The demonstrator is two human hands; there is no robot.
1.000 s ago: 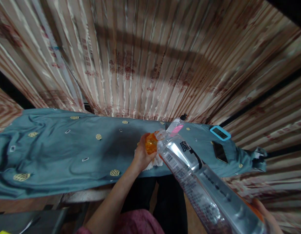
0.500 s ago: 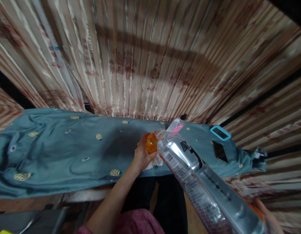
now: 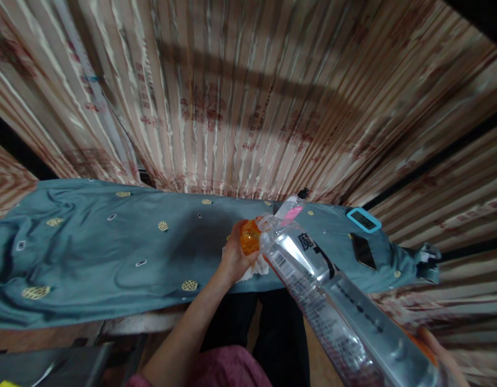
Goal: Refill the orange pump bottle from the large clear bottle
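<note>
Nothing has shifted since earlier: left hand (image 3: 235, 257) stays clamped on small orange container (image 3: 249, 238), big clear bottle (image 3: 321, 290) tilted mouth-to-it over teal cloth (image 3: 91, 252) (right hand (image 3: 444, 357) grips bottle base, mostly hidden).

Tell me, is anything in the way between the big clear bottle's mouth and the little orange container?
Nothing visible. The big clear bottle is tilted with its mouth right against the orange container, which the left hand holds. The right hand supports the bottle's base.
</note>
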